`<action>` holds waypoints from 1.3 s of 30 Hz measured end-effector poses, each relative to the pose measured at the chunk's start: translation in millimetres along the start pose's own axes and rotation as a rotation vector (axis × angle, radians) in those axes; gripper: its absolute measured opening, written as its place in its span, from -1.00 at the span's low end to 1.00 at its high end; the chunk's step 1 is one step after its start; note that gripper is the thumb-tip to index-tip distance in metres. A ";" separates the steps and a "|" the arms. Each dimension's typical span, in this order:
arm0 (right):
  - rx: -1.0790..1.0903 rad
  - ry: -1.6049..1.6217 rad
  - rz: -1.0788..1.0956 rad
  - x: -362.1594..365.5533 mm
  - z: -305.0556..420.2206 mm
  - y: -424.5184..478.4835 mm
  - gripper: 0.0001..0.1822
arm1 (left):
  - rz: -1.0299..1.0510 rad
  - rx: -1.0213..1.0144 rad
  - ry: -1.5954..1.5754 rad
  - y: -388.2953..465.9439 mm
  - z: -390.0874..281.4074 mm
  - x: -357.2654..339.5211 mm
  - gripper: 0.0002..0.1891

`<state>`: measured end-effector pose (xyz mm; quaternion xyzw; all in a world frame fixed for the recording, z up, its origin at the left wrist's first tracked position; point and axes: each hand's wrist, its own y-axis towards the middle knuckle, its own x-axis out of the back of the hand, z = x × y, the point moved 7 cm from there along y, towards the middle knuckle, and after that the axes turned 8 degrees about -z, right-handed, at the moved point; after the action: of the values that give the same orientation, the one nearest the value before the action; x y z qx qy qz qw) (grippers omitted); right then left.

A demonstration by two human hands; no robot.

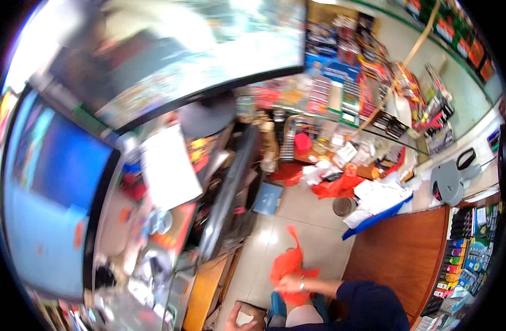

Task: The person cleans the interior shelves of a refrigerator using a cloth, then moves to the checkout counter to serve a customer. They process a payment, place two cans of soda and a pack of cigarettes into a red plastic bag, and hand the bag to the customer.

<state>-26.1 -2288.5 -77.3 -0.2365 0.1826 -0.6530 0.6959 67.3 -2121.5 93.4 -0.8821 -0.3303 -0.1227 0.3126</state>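
My right hand (289, 284), with a band at its wrist and a navy sleeve (371, 304) behind it, grips a crumpled red plastic bag (287, 265). Another forearm (304, 316), apparently my left one, reaches up to the bag's lower end; its hand is hidden by the red plastic. One strip of the bag sticks up and away from the hand. Below the bag, blue trousers (278, 308) show. At the bottom edge a cut-off hand (235, 320) appears around something white; whose it is I cannot tell.
Monitors (50, 186) and a dark drawer-like unit (230, 194) stand left. A white sheet (170, 167) lies on the cluttered counter. Packed goods line the glass shelves (348, 82). Opposite are a brown wooden panel (395, 248), white bags (381, 194), and a blue box (268, 198) near the tiled floor (307, 227).
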 end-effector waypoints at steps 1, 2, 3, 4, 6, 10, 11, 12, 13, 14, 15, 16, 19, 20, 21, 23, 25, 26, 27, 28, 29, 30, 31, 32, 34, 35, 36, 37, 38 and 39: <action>0.203 -0.093 0.075 -41.7 57.2 -6.0 -0.49 | 0.030 -0.062 -0.147 -10.7 -0.6 10.2 -0.24; 0.209 0.079 0.165 -83.8 105.5 -18.2 -0.50 | 0.076 -0.096 -0.170 -22.8 8.7 21.8 -0.23; 0.213 0.249 0.254 -120.2 150.7 -28.6 -0.51 | 0.113 -0.130 -0.119 -36.7 20.2 34.1 -0.23; 0.332 0.213 0.202 -153.5 171.2 -17.9 -0.54 | 0.202 -0.174 0.206 -52.5 42.5 46.3 -0.35; 0.374 0.208 0.221 -206.7 206.0 -25.7 -0.62 | -0.014 0.099 -0.243 -97.7 85.6 88.5 -0.65; 0.512 -0.030 0.195 -263.0 310.2 -44.2 -0.76 | -0.319 0.013 -0.362 -168.8 108.3 188.1 -0.75; 0.601 -0.113 0.122 -272.0 335.9 -48.0 -0.74 | -0.355 0.039 -0.383 -186.4 117.3 209.1 -0.74; 0.759 -0.175 0.129 -287.9 354.9 -45.5 -0.71 | -0.396 0.035 -0.515 -211.3 117.2 227.7 -0.72; 0.781 -0.302 0.075 -300.4 364.4 -44.1 -0.58 | -0.451 0.075 -0.615 -238.7 106.8 250.0 -0.74; 0.786 -0.335 0.093 -318.1 371.8 -36.4 -0.51 | -0.504 0.028 -0.705 -259.9 118.6 267.9 -0.74; 0.788 -0.364 0.110 -336.7 379.4 -29.8 -0.43 | -0.554 -0.018 -0.791 -281.4 127.1 284.9 -0.73; 0.634 -0.149 0.313 -362.0 384.8 -27.7 -0.42 | -0.632 -0.020 -0.930 -304.1 133.6 296.9 -0.71; 0.240 0.234 0.744 -433.1 401.4 -37.8 -0.43 | -0.709 -0.175 -1.271 -356.3 139.6 326.3 -0.61; 0.209 0.190 0.808 -451.8 406.6 -42.8 -0.45 | -0.710 -0.200 -1.239 -370.1 156.6 330.4 -0.55; 0.179 0.149 0.865 -468.5 409.1 -48.4 -0.48 | -0.737 -0.213 -1.272 -379.6 164.1 335.5 -0.54; 0.270 0.145 0.885 -493.4 411.6 -39.8 -0.53 | -0.788 -0.242 -1.338 -394.9 175.0 343.8 -0.52; 0.323 0.091 0.895 -511.7 435.9 -35.1 -0.54 | -0.914 -0.243 -1.360 -415.4 195.5 347.6 -0.49; 0.357 0.164 0.780 -512.1 460.2 -35.3 -0.53 | -0.976 -0.248 -1.380 -426.8 203.4 348.1 -0.49; 0.421 0.143 0.750 -513.5 480.4 -15.8 -0.48 | -1.035 -0.253 -1.395 -434.4 207.3 348.3 -0.49; 0.490 -0.014 0.576 -512.0 494.9 14.0 -0.33 | -1.108 -0.234 -1.405 -443.4 210.3 347.0 -0.48; 0.518 -0.144 0.476 -508.6 516.0 34.4 -0.26 | -1.114 -0.227 -1.397 -446.9 208.7 347.0 -0.48; 0.543 -0.281 0.389 -510.6 537.3 54.4 -0.18 | -1.135 -0.221 -1.394 -453.3 207.9 345.1 -0.47; 0.515 -0.357 0.348 -514.5 548.5 82.4 -0.09 | -1.147 -0.223 -1.390 -456.4 206.3 345.4 -0.47; 0.477 -0.411 0.295 -517.5 557.0 109.7 -0.07 | -1.158 -0.201 -1.389 -457.2 207.1 344.4 -0.46; 0.456 -0.513 0.245 -531.6 578.0 133.9 -0.08 | -1.213 -0.165 -1.385 -464.0 211.1 336.0 -0.44; 0.461 -0.584 0.202 -535.4 585.0 146.7 -0.08 | -1.244 -0.171 -1.396 -465.7 208.6 334.7 -0.44; 0.423 -0.600 0.193 -541.9 586.2 156.9 -0.08 | -1.282 -0.170 -1.404 -470.1 205.2 331.7 -0.43; 0.410 -0.606 0.199 -547.2 587.7 165.0 -0.07 | -1.315 -0.168 -1.411 -472.5 203.1 330.0 -0.42; 0.397 -0.611 0.202 -550.5 589.1 173.0 -0.07 | -1.326 -0.182 -1.414 -472.7 201.5 330.0 -0.42; 0.380 -0.620 0.212 -555.7 588.6 175.9 -0.07 | -1.343 -0.190 -1.420 -474.7 200.2 326.9 -0.41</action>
<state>405.3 -1675.9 275.9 -0.2695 -0.1374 -0.4973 0.8131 2.0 -1551.2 299.9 -0.4008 -0.8633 0.2579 -0.1660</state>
